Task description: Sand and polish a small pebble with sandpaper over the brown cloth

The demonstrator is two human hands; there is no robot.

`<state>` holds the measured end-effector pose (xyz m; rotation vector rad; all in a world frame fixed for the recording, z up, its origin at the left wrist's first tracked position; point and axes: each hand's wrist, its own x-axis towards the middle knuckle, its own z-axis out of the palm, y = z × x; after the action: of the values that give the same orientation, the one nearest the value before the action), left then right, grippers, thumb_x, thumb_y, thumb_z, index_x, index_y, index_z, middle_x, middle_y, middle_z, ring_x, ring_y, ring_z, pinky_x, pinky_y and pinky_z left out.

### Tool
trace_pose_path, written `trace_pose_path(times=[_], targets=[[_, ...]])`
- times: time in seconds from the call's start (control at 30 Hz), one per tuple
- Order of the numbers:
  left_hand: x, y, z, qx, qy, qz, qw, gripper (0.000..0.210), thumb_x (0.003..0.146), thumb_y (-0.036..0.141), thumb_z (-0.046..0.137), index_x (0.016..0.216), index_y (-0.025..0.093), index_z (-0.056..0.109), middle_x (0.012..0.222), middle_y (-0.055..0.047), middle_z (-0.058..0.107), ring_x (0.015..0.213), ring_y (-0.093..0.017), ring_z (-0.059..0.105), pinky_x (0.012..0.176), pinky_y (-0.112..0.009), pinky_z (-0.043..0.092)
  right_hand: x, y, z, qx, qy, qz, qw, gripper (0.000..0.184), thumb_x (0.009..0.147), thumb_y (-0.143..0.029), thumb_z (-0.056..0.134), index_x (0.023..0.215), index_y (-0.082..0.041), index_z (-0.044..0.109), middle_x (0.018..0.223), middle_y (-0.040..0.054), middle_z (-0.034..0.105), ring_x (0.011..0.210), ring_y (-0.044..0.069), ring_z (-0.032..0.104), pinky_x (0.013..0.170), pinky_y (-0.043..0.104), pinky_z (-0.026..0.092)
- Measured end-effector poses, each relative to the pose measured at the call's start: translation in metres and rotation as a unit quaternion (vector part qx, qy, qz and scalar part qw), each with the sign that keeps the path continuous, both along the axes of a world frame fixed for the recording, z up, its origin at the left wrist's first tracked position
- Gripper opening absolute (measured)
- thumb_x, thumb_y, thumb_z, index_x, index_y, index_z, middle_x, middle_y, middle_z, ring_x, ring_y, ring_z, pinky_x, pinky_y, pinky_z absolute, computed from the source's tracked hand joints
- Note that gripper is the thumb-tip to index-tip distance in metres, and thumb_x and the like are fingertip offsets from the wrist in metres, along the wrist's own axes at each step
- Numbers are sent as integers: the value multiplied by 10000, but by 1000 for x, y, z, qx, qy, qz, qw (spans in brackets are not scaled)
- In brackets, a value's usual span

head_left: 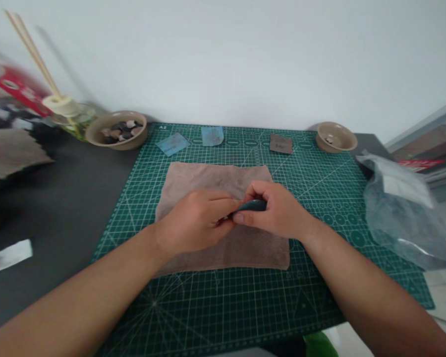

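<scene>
My right hand [277,210] grips a curved, dark grey piece of sandpaper [253,205] between thumb and fingers. Close against it, my left hand [198,218] is closed in a pinch, its fingertips touching the dark piece or right beside it. Whatever the left fingers hold is small and mostly hidden. Both hands are over a brown cloth [260,253] spread on the green cutting mat [252,302].
Two light blue squares [173,144] [212,136] and a brown square [281,144], some marked with writing, lie along the mat's back. A bowl [92,133] of small dark and pinkish pieces stands left, near a reed diffuser [61,105]. Another bowl [336,144] and a plastic bag [405,218] are right.
</scene>
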<state>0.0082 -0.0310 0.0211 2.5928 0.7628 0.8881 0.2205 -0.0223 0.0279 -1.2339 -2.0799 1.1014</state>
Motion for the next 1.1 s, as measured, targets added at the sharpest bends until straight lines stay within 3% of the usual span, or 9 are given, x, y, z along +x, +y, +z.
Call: trace_pose_path(times=[0.27,0.43,1.1], targets=[[0,0,1,16,-23,12,1000,72,881,106,626,845,156,663,638,34,546,504,-85,460,488,-256,325,1,0,0,-43,1,-13,999,351,735,-485,824,801,-189,646,635,-52,584,567,102,499,501,244,327],[0,-1,-1,24,-15,14,999,70,881,106,624,847,159,656,654,30,552,531,-90,481,493,-250,326,0,-1,2,-30,-7,-5,1000,348,769,-513,792,772,-179,695,640,-34,619,597,111,537,527,240,349],[-1,0,-2,25,-19,3,999,81,864,78,621,829,145,650,658,25,546,557,-104,492,523,-268,345,-2,-2,6,-59,-1,4,998,393,766,-533,795,722,-157,688,580,-40,596,539,89,521,476,216,326]])
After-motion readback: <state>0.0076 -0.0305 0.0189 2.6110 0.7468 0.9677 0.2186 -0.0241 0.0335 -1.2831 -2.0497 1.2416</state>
